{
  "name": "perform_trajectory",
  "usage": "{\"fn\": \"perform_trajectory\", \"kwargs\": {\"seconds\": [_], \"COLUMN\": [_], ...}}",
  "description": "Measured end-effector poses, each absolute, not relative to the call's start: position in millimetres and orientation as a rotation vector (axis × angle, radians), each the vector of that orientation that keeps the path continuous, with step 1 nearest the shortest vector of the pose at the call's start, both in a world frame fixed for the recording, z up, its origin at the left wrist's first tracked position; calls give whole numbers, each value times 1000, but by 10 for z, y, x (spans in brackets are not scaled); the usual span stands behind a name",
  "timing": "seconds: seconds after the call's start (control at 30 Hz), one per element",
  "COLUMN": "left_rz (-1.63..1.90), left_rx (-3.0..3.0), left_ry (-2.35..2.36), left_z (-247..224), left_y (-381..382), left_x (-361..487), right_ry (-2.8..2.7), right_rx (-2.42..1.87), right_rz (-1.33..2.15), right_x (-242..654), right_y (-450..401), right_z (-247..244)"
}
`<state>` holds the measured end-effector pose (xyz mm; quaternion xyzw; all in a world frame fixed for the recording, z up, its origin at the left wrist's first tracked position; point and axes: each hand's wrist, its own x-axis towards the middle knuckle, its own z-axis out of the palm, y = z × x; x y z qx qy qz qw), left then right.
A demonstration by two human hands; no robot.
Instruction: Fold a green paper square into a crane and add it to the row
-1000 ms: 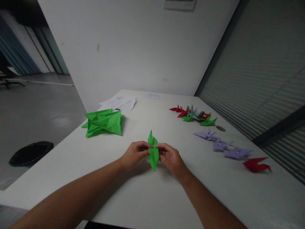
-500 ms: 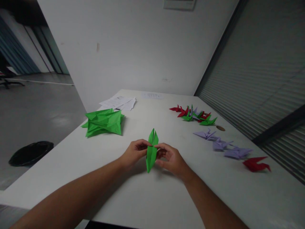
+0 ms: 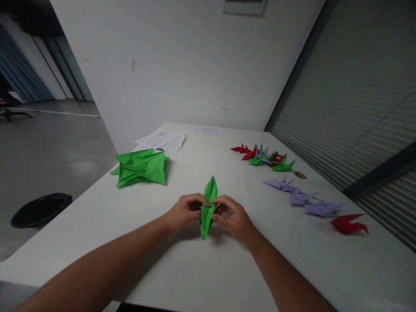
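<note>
Between my hands is a folded green origami paper [image 3: 207, 216], a narrow diamond shape pointed at both ends with a crease down its middle. My left hand [image 3: 186, 211] grips its left edge, fingertips on the front face near the middle. From the right side my right hand [image 3: 234, 218] pinches it, index finger on the front and thumb lower at the edge. The paper is held just above the white table [image 3: 182, 271]. Parts of the fingers behind the paper are hidden.
Crumpled green folded sheets [image 3: 141, 168] are piled at the left, before white printed papers [image 3: 160, 139]. At the right lie purple cranes [image 3: 323, 208], a red crane [image 3: 347, 224] and a mixed cluster of cranes [image 3: 256, 158]. A black-lined bin [image 3: 42, 210] stands beyond the left edge.
The green paper has shifted slightly down, and its top tips have come together, narrowing the gap. My left fingers reach further over its front face.
</note>
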<state>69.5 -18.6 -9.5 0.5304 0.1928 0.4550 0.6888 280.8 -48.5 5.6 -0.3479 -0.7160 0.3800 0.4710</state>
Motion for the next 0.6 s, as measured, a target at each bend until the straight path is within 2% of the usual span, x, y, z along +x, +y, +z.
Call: {"fn": "perform_trajectory", "kwargs": {"seconds": [0.17, 0.6], "left_rz": [978, 1054], "left_rx": [1240, 1200], "left_ry": [369, 582], "left_z": [-72, -40], "left_y": [-201, -222], "left_x": [699, 708], "right_ry": [-1733, -1803], "right_rx": [-889, -874], "right_rz": [889, 864], "right_x": [2804, 2756], "right_y": [-480, -514], "right_z": [65, 60]}}
